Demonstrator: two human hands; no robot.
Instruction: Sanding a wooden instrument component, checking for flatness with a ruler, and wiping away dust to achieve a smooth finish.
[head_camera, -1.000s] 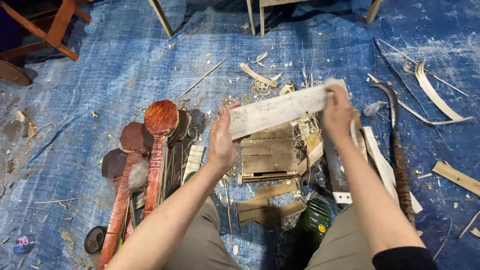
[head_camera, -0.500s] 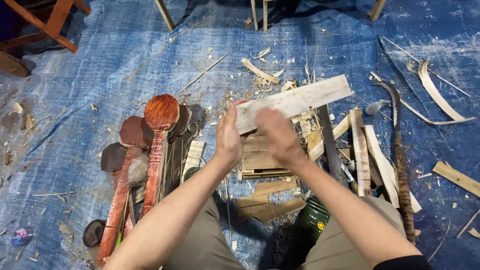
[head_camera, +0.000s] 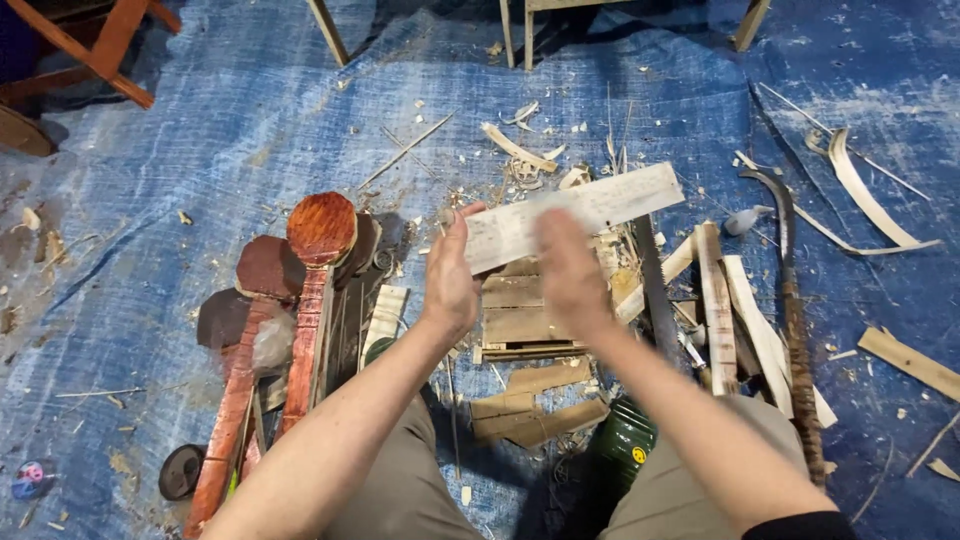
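Gripping one pale wooden slat (head_camera: 575, 212) — left hand (head_camera: 450, 280) clasps, right hand (head_camera: 565, 270) released.

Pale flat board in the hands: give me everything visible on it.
The pale flat board is a long, thin rectangular strip, apparently light raw wood with faint darker marks on its face. It is held above the blue tarp, tilted so its right end sits higher. The left hand grips its left end; the right hand, motion-blurred, lies across its lower edge near the middle. Below it lies a stack of wooden slats.
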